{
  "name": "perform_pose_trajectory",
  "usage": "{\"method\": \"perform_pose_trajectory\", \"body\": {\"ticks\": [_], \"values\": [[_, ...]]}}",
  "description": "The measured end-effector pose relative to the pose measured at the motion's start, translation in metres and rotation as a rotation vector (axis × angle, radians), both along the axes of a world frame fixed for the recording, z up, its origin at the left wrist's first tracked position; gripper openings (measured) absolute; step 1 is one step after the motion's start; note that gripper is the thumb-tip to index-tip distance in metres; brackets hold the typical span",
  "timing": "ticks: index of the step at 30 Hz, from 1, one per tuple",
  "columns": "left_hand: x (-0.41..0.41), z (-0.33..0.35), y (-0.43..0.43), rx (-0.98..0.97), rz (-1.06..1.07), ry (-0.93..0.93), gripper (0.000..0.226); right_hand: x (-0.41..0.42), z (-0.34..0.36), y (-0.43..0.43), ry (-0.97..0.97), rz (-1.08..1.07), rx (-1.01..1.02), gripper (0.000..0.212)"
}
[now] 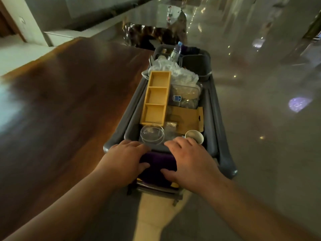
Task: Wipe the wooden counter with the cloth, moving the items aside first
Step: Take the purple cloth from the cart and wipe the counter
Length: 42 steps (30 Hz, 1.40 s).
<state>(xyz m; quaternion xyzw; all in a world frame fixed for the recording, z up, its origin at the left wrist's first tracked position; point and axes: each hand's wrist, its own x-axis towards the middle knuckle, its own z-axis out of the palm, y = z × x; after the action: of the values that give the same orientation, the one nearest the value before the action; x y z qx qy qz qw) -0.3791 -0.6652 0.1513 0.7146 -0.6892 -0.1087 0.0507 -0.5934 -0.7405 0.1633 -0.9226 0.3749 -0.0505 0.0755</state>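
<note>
Purple cloth (157, 168) lies folded over the near end of a grey cart (224, 153), pressed under both hands — left hand (124, 158) and right hand (188, 158), each grip spread flat on the fabric, clamped on nothing. Just beyond sit a glass dish (152, 134), paper cup (194, 136) and wooden divider box (156, 98). Wooden tabletop (60, 101) runs along the cart's left edge.

One head-worn wide-angle view looks forward and steeply down — close over both forearms and a grey cart (215, 108), the desk (69, 94) left, shiny floor (260, 119) right and far.
</note>
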Motion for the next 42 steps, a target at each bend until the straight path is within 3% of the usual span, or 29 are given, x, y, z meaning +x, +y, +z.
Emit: {"method": "perform_pose_trajectory", "body": {"ticks": [8,13,18,20,23,25,28,32,36,42], "values": [[-0.002,-0.01,-0.009,-0.073,-0.021,-0.039,0.02,0.002,-0.012,-0.005,0.002,0.042,0.001,0.076],[-0.004,-0.006,-0.009,-0.103,-0.04,-0.034,0.016,0.013,-0.015,-0.003,0.006,0.096,-0.026,0.07],[0.006,0.019,0.006,-0.166,-0.018,0.059,0.011,0.032,-0.015,-0.004,-0.006,0.11,0.027,0.077],[0.014,0.038,0.015,-0.2,0.026,0.093,0.013,0.043,-0.013,-0.004,-0.057,0.124,0.092,0.065],[0.034,0.064,0.036,-0.284,0.123,0.072,0.018,0.066,-0.007,0.0,-0.118,0.188,0.114,0.022],[0.052,0.076,0.06,-0.32,0.206,0.034,0.014,0.088,0.002,0.009,-0.158,0.237,0.073,0.007],[0.079,0.091,0.109,-0.372,0.347,-0.016,0.01,0.132,0.017,0.036,-0.232,0.337,0.058,0.022],[0.111,0.107,0.195,-0.406,0.514,-0.09,0.008,0.195,0.038,0.095,-0.358,0.472,0.195,0.03],[0.137,0.103,0.303,-0.42,0.723,-0.146,0.022,0.254,0.042,0.182,-0.445,0.594,0.461,0.026],[0.148,0.061,0.502,-0.413,1.059,-0.137,0.08,0.322,0.009,0.342,-0.416,0.726,0.598,0.002]]}}
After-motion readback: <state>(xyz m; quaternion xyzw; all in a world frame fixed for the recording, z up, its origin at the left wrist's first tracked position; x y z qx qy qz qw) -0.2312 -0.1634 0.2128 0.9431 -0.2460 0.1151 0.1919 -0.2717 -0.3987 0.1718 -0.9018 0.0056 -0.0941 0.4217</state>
